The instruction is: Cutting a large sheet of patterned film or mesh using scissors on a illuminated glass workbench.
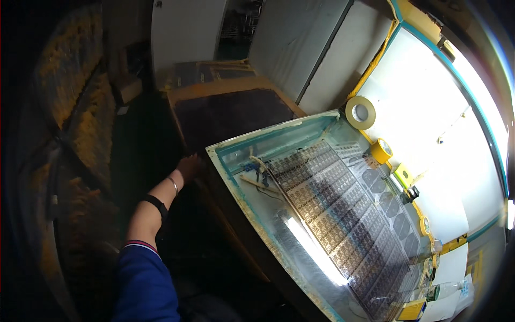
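My left hand (190, 168) reaches forward in dim light beside the left corner of a glass-topped frame (257, 133). Its fingers fade into shadow, so their pose and anything in them cannot be made out. A metal bangle (173, 186) and a black watch band (156, 206) circle that arm, below which comes a blue sleeve (144, 282). Under or on the glass lies a large film sheet (343, 220) with rows of small repeated patterns. A screen with a dark panel (230, 119) and brown border lies past the hand. My right hand is out of sight.
Along the frame's far edge stand a wide tape roll (360, 112), a yellow tape roll (381, 151) and smaller rolls. A bright white lit panel (429, 118) rises behind them. At lower right lies a clear bottle (444, 290). Yellowish stacked material (80, 107) stands at far left.
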A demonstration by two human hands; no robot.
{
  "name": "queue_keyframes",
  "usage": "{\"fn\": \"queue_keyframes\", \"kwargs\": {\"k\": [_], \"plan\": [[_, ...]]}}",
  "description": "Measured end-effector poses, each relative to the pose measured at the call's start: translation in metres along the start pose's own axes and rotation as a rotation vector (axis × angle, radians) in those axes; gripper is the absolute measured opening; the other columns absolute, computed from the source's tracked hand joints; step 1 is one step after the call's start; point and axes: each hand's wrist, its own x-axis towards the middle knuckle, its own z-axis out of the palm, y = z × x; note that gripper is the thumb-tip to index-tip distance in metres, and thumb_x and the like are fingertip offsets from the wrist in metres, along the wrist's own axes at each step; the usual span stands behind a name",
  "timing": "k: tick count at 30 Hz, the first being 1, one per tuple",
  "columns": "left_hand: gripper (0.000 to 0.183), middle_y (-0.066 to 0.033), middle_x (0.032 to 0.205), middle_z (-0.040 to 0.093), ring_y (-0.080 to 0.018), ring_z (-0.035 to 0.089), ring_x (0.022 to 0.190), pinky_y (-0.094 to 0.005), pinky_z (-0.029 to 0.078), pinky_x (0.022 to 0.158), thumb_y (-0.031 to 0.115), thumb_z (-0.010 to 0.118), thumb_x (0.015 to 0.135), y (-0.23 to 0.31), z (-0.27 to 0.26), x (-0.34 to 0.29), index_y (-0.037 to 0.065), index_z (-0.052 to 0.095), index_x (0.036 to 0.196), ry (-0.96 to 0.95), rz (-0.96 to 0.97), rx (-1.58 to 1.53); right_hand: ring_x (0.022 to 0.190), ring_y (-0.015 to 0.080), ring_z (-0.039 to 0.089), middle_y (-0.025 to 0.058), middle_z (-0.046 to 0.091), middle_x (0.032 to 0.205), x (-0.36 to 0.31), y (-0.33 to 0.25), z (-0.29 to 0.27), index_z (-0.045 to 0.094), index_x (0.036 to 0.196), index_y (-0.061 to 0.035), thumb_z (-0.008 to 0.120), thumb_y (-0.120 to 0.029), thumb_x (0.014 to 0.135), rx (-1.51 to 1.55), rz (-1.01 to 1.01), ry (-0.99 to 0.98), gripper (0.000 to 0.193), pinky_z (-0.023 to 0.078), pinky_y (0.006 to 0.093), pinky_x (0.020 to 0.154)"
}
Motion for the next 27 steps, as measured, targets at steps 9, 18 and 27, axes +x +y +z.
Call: {"fn": "queue_keyframes", "kwargs": {"k": [9, 18, 27], "plan": [[0.02, -0.0138, 0.092, 0.061, -0.0267, 0.06, 0.088, -0.0359, 0.049, 0.072, 0.011, 0.049, 0.077, -0.019, -0.007, -0.012, 0.009, 0.061, 0.093, 0.212, 0.288, -0.089, 0.066, 0.032, 0.052, 0.0183, 0.054, 0.081, 0.013, -0.011, -0.014, 0.046, 0.101, 0.0074, 0.054, -0.022, 0.082, 0.605, 0.268, -0.098, 0.036, 0.043, 0.0383, 0.058], [0.015, -0.0134, 0.086, 0.062, -0.0281, 0.061, 0.083, -0.0369, 0.049, 0.07, 0.018, 0.053, 0.079, -0.041, -0.078, 0.004, 0.009, 0.065, 0.082, 0.21, -0.453, 0.002, 0.06, 0.0261, 0.052, 0.0125, 0.054, 0.069, 0.038, -0.02, -0.031, 0.053, 0.079, 0.0018, 0.062, -0.019, 0.078, 0.782, 0.48, -0.143, 0.023, 0.043, 0.0342, 0.054], [0.009, -0.0112, 0.075, 0.061, -0.0294, 0.06, 0.07, -0.0364, 0.048, 0.058, 0.011, 0.054, 0.078, 0.068, -0.245, 0.013, 0.007, 0.062, 0.08, 1.221, 0.27, -0.529, 0.055, 0.0224, 0.049, 0.0113, 0.052, 0.062, 0.043, -0.027, -0.032, 0.05, 0.073, 0.0013, 0.061, -0.014, 0.079, 0.874, 0.498, -0.112, 0.02, 0.042, 0.0319, 0.052]]}}
